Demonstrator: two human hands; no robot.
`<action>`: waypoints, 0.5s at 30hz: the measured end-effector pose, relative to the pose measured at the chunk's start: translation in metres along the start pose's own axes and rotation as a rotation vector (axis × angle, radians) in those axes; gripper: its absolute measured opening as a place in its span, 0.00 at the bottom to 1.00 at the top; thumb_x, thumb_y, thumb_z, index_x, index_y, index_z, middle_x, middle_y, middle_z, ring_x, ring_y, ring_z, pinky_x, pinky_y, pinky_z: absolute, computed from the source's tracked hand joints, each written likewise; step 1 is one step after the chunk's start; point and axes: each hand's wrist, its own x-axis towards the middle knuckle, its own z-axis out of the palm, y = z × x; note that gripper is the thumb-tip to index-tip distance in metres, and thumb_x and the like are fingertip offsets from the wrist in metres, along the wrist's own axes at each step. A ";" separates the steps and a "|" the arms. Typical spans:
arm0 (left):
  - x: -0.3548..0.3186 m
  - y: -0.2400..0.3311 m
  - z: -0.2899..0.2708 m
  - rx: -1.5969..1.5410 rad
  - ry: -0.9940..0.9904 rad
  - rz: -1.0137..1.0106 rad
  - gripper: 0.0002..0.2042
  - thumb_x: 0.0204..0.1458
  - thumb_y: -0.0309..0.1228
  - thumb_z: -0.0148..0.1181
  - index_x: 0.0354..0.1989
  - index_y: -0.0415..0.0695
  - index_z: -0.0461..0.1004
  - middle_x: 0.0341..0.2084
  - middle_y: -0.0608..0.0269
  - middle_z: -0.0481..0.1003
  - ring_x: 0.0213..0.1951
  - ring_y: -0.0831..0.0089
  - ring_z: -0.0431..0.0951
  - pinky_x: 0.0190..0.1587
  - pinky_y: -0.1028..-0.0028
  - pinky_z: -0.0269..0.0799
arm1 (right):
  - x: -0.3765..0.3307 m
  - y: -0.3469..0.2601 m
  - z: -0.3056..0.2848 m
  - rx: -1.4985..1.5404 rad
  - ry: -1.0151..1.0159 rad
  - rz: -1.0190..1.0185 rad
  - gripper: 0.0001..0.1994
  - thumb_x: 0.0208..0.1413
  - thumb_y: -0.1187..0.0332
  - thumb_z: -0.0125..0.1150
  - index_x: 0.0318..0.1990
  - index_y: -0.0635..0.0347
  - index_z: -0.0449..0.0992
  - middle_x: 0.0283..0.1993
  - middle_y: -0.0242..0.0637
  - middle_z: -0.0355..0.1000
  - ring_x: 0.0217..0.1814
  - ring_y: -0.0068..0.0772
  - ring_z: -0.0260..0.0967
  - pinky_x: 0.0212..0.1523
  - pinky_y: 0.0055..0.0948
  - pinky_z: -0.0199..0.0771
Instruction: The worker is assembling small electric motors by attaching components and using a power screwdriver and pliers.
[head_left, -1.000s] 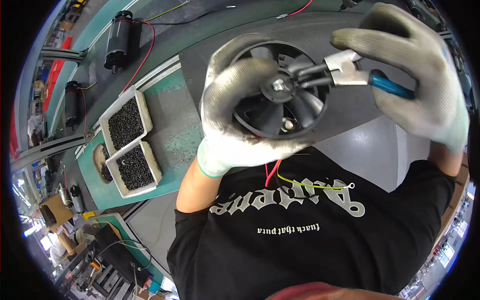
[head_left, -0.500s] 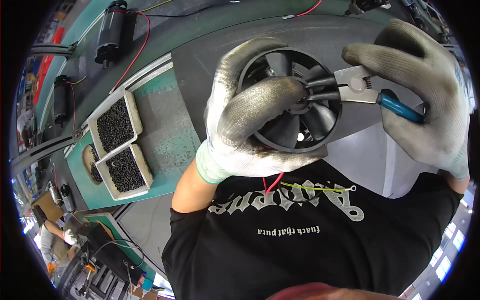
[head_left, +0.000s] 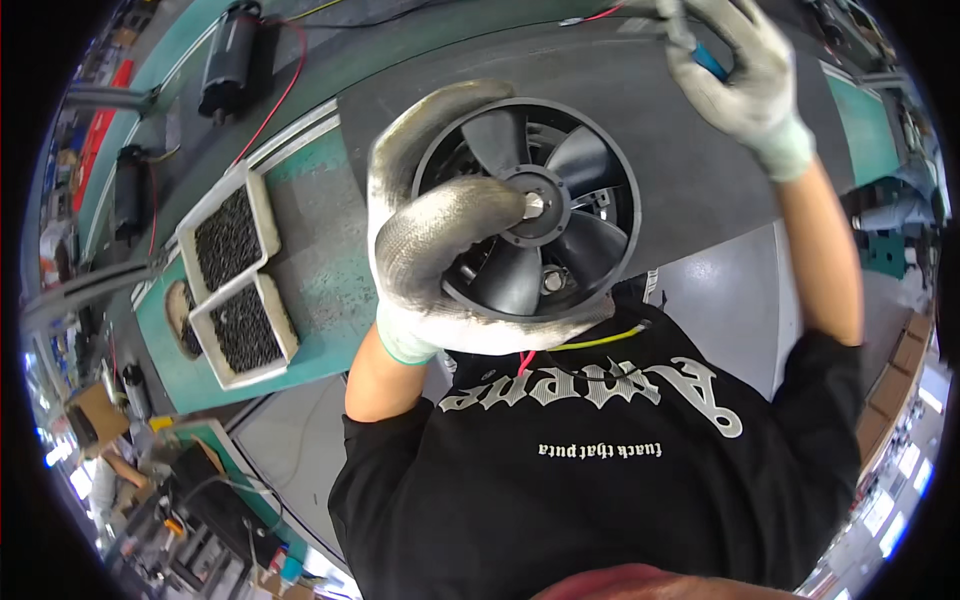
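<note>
In a white work glove with dark, worn fingers, my left hand grips a round black fan. Its thumb presses by the hub, where a small bright metal piece shows at the centre. Below the fan hang a red wire and a yellow-green wire. Up at the top right, my gloved right hand is closed round pliers with teal handles, away from the fan. Motion blurs the pliers, and the top edge of the picture cuts them off.
Two white trays, a far one and a near one, hold small black parts, with a round dish beside them. Black cylindrical motors with wires lie further left. At the lower left another person's arm shows.
My right hand has drawn the pliers off the fan hub and carried them up and away to the far right. The fan, still in my left hand, has shifted slightly left and faces up more.
</note>
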 end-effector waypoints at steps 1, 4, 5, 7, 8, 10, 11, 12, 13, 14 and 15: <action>0.000 0.000 0.000 -0.031 0.003 0.000 0.30 0.21 0.40 0.82 0.31 0.39 0.69 0.47 0.26 0.69 0.51 0.41 0.72 0.54 0.52 0.69 | -0.024 0.015 0.018 -0.074 0.060 0.100 0.15 0.48 0.71 0.58 0.45 0.62 0.74 0.40 0.42 0.70 0.39 0.40 0.69 0.42 0.32 0.70; 0.000 0.009 -0.008 -0.053 0.009 -0.026 0.28 0.21 0.40 0.82 0.27 0.40 0.69 0.46 0.26 0.69 0.50 0.42 0.73 0.54 0.55 0.69 | -0.108 0.049 0.059 -0.247 0.049 0.344 0.21 0.50 0.71 0.61 0.54 0.59 0.73 0.50 0.51 0.71 0.53 0.52 0.69 0.55 0.38 0.68; 0.001 0.009 -0.008 -0.027 0.013 -0.020 0.27 0.23 0.40 0.81 0.27 0.40 0.69 0.47 0.25 0.69 0.50 0.42 0.73 0.53 0.55 0.70 | -0.114 0.023 0.062 -0.144 -0.004 0.495 0.23 0.48 0.69 0.63 0.55 0.61 0.71 0.53 0.50 0.70 0.55 0.50 0.69 0.57 0.40 0.67; 0.000 0.015 -0.008 0.007 0.011 -0.021 0.26 0.24 0.39 0.80 0.27 0.39 0.70 0.47 0.25 0.69 0.51 0.43 0.73 0.53 0.55 0.70 | -0.126 -0.020 0.061 0.162 -0.105 0.445 0.29 0.45 0.64 0.68 0.56 0.64 0.69 0.55 0.50 0.69 0.56 0.45 0.69 0.57 0.42 0.68; 0.001 0.017 -0.007 -0.056 0.015 -0.118 0.24 0.28 0.39 0.77 0.28 0.39 0.70 0.46 0.27 0.70 0.50 0.44 0.73 0.53 0.56 0.71 | -0.123 -0.039 0.060 0.340 -0.084 0.393 0.32 0.43 0.62 0.70 0.57 0.65 0.68 0.55 0.49 0.69 0.56 0.43 0.69 0.57 0.42 0.68; 0.002 0.023 -0.009 -0.195 0.009 -0.314 0.20 0.34 0.39 0.71 0.30 0.40 0.69 0.45 0.30 0.70 0.48 0.46 0.73 0.51 0.56 0.72 | -0.109 -0.073 0.062 0.599 -0.080 0.323 0.37 0.41 0.58 0.71 0.58 0.69 0.66 0.56 0.53 0.67 0.57 0.48 0.68 0.57 0.44 0.68; 0.002 0.023 -0.009 -0.266 0.005 -0.414 0.18 0.38 0.39 0.67 0.31 0.40 0.69 0.44 0.31 0.71 0.47 0.48 0.73 0.51 0.57 0.73 | -0.106 -0.083 0.067 0.682 -0.103 0.299 0.39 0.42 0.55 0.70 0.59 0.70 0.63 0.56 0.57 0.66 0.58 0.55 0.67 0.56 0.46 0.69; 0.004 0.026 -0.009 -0.332 0.009 -0.504 0.17 0.41 0.39 0.64 0.32 0.40 0.69 0.44 0.33 0.71 0.46 0.49 0.73 0.50 0.57 0.73 | -0.106 -0.090 0.069 0.685 -0.095 0.301 0.39 0.42 0.55 0.70 0.59 0.70 0.63 0.56 0.57 0.66 0.58 0.55 0.67 0.56 0.46 0.69; 0.005 0.028 -0.010 -0.331 0.000 -0.502 0.17 0.41 0.39 0.64 0.32 0.40 0.69 0.44 0.33 0.71 0.46 0.49 0.73 0.50 0.57 0.73 | -0.109 -0.097 0.072 0.878 -0.158 0.450 0.43 0.40 0.55 0.72 0.61 0.71 0.60 0.55 0.57 0.66 0.56 0.54 0.68 0.55 0.46 0.71; 0.005 0.028 -0.013 -0.255 -0.037 -0.375 0.19 0.39 0.39 0.66 0.34 0.41 0.69 0.44 0.32 0.71 0.46 0.48 0.73 0.50 0.56 0.73 | -0.110 -0.103 0.076 1.070 -0.221 0.599 0.47 0.38 0.56 0.74 0.62 0.72 0.56 0.55 0.57 0.67 0.55 0.54 0.70 0.53 0.45 0.73; 0.005 0.025 -0.013 -0.187 -0.069 -0.247 0.21 0.37 0.40 0.69 0.36 0.42 0.68 0.45 0.32 0.70 0.45 0.48 0.73 0.50 0.55 0.73 | -0.109 -0.106 0.081 1.062 -0.217 0.607 0.47 0.38 0.56 0.74 0.62 0.72 0.56 0.55 0.57 0.67 0.55 0.54 0.70 0.53 0.45 0.73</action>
